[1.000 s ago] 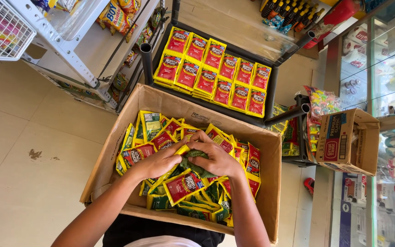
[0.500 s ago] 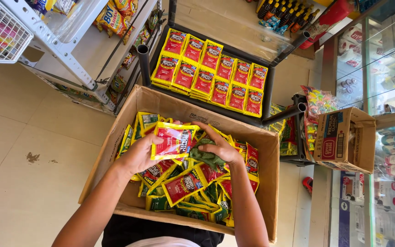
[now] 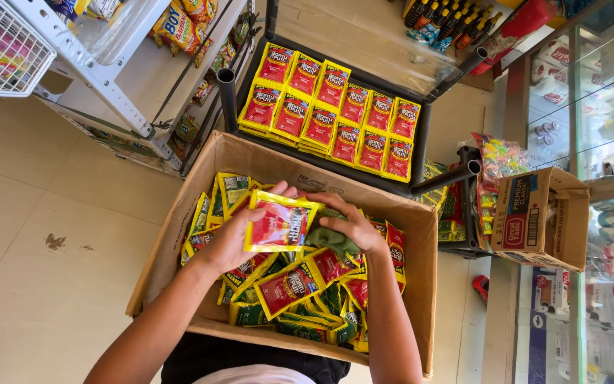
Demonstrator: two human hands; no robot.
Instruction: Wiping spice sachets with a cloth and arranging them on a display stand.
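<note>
A flat, glossy plastic sachet with a red face and yellow edges (image 3: 282, 225) is held up above the open brown cardboard box (image 3: 179, 227), lifted clear of the loose sachets beneath it and tilted slightly. The left hand (image 3: 239, 238) grips its left edge, thumb on the front and fingers curled behind. The right hand (image 3: 346, 226) is closed around a crumpled green cloth (image 3: 330, 240), pressed just beside the sachet's right edge. Under both hands the box holds a jumbled heap of red-and-yellow and green-and-yellow sachets (image 3: 293, 291). Beyond the box, a black metal shelf (image 3: 421, 153) carries neat rows of matching red-and-yellow sachets (image 3: 335, 114). To the right stands a smaller open cardboard carton (image 3: 541, 220), with a white wire rack (image 3: 8, 50) at upper left.
</note>
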